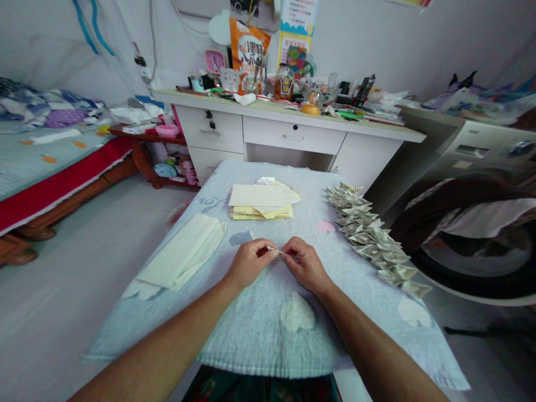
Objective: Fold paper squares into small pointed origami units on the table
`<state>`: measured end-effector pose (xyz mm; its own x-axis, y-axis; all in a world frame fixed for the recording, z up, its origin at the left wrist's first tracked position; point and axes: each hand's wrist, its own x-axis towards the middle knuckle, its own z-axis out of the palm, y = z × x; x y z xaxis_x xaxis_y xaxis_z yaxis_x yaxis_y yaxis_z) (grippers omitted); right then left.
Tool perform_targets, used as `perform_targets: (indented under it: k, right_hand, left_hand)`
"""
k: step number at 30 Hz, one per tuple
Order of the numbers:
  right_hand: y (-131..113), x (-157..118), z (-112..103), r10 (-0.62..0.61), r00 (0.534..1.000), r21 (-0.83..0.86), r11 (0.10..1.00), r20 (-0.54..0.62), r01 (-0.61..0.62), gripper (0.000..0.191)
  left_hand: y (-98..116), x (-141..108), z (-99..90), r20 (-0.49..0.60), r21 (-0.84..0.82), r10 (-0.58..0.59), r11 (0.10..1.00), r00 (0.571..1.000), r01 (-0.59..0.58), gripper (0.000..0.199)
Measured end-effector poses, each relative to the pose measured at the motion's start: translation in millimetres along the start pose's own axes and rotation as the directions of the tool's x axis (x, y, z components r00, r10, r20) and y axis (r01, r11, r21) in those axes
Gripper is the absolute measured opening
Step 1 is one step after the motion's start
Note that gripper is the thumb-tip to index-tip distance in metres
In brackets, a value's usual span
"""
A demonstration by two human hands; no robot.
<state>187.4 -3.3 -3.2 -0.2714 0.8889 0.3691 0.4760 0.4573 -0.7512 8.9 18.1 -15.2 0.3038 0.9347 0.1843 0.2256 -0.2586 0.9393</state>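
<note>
My left hand (252,261) and my right hand (305,263) meet over the middle of the cloth-covered table (251,329). Between their fingertips is a small, thin folded piece of paper (275,249), pinched from both sides. Beyond the hands lies a stack of yellowish paper (262,212) with a paler sheet (257,195) on top. A folded pile of pale paper (182,254) rests to the left. Along the right side runs a long row of folded, pointed paper pieces (368,229), set close together.
Behind the table stands a white desk (293,134) crowded with jars, a pink clock (215,61) and an orange bag (247,50). A washing machine (481,151) is at the right, a bed (54,151) at the left.
</note>
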Motion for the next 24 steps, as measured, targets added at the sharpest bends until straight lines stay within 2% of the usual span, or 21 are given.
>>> perform_targets:
  k: [6, 10, 12, 16, 20, 24]
  right_hand:
    - [-1.0, -0.7, 0.3, 0.016, 1.000, 0.051, 0.999, 0.001, -0.016, 0.006]
    - [0.1, -1.3, 0.1, 0.088, 0.994, 0.118, 0.988, 0.063, -0.095, 0.007]
    - [0.6, -1.0, -1.0, 0.086, 0.993, 0.106, 0.990, 0.080, -0.094, 0.011]
    - [-0.2, -0.1, -3.5, 0.044, 0.997, 0.062, 0.997, 0.059, -0.047, 0.015]
    - [-2.2, -1.2, -3.8, 0.017, 0.999, 0.042, 0.999, 0.050, -0.019, 0.013]
    - [-2.8, -2.6, -1.9, 0.080, 0.996, 0.104, 0.991, 0.043, -0.084, 0.004]
  left_hand:
    - [-1.2, 1.9, -4.3, -0.006, -0.058, -0.049, 0.997, 0.999, 0.048, 0.025]
    - [0.3, 2.4, -4.6, -0.013, -0.079, -0.068, 0.995, 0.998, 0.067, 0.024]
    - [1.8, 2.3, -3.8, -0.007, -0.095, -0.072, 0.993, 0.997, 0.071, 0.023]
    - [3.6, 1.3, -1.1, 0.009, -0.163, -0.075, 0.984, 0.997, 0.076, 0.024]
    - [3.5, 0.9, 0.4, -0.033, -0.161, -0.054, 0.986, 0.998, 0.048, 0.023]
    - [2.5, 2.7, -0.3, -0.002, -0.186, -0.070, 0.980, 0.998, 0.068, 0.016]
